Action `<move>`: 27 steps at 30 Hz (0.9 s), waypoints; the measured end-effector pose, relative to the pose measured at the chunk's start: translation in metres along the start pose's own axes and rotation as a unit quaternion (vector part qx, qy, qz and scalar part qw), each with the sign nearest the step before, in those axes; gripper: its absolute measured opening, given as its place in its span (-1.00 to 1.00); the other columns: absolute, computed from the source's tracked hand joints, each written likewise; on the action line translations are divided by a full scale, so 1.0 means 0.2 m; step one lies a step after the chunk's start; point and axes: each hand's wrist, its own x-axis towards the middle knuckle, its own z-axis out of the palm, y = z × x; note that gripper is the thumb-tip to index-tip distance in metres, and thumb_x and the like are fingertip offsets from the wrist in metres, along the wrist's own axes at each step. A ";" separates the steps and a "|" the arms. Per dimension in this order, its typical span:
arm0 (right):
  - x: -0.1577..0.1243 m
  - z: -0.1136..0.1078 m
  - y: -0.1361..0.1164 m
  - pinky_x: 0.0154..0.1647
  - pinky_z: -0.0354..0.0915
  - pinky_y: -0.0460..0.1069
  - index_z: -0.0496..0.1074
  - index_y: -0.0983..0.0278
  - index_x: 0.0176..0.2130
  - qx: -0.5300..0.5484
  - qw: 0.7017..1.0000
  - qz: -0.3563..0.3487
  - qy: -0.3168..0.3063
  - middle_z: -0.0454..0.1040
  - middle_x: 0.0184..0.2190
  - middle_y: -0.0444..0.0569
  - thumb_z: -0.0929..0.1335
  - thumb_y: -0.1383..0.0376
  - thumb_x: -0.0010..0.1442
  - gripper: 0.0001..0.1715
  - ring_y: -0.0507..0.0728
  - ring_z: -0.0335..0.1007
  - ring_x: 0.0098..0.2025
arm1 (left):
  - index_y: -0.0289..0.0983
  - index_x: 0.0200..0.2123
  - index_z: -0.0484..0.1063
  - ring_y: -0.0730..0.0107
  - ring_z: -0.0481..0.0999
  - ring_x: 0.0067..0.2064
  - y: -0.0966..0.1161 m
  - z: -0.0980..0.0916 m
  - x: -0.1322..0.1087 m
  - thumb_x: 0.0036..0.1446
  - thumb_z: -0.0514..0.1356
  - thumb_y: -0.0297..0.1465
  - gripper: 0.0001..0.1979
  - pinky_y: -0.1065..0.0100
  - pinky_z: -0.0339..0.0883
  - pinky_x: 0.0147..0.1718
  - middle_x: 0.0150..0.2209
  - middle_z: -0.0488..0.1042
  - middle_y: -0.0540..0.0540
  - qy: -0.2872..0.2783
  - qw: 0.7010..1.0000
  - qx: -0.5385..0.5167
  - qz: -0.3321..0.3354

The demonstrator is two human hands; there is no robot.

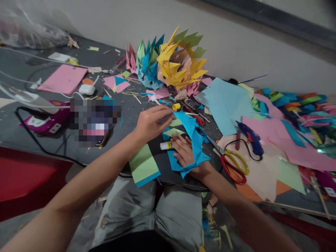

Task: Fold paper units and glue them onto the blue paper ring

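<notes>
A curved chain of pointed, folded blue paper [195,134] arches over the dark table and around my right wrist. My left hand [152,122] is closed in a pinch at the chain's far left tip. Inside the curve, my right hand [185,150] lies flat with fingers stretched, touching a light green folded paper piece [174,132]. A white and yellow glue stick [166,145] lies against its fingers, and a yellow cap [176,106] sits beyond my left fingertips. Green paper sheets [144,162] over blue ones lie at the table's front edge.
Scissors with red and yellow handles [234,166] and a blue glue gun [251,140] lie to the right, among paper sheets. Spiky paper rings [181,63] stand at the back. Leftward are a phone [96,122], a purple-and-white device [46,119] and cables.
</notes>
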 end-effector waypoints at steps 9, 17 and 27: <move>0.13 -0.02 0.01 0.20 0.01 0.19 0.05 0.31 0.20 -0.009 0.999 0.031 0.016 0.15 0.17 0.04 0.10 0.25 0.27 -0.47 0.20 -0.11 0.25 | -0.31 -0.31 0.48 0.55 0.48 -0.37 0.00 0.01 0.00 0.10 0.11 -0.40 -0.83 0.56 0.36 -0.37 -0.33 0.53 -0.12 -0.018 1.000 0.004 -0.010; -0.01 -0.04 -0.02 0.22 -0.02 0.19 -0.05 0.25 0.24 0.015 0.999 0.008 -0.033 0.07 0.20 -0.04 0.16 0.22 0.23 -0.39 0.21 -0.12 0.25 | -0.31 -0.27 0.48 0.56 0.47 -0.39 0.01 0.00 0.00 0.10 0.11 -0.41 -0.83 0.56 0.36 -0.40 -0.31 0.52 -0.12 -0.026 1.000 -0.005 -0.014; 0.08 -0.03 0.01 0.22 -0.05 0.20 -0.02 0.33 0.23 -0.021 1.000 0.000 0.003 0.10 0.19 0.06 0.12 0.21 0.26 -0.42 0.24 -0.15 0.26 | -0.31 -0.29 0.48 0.54 0.48 -0.37 0.00 0.00 0.00 0.13 0.09 -0.38 -0.81 0.55 0.36 -0.40 -0.32 0.52 -0.13 -0.020 0.999 0.003 -0.025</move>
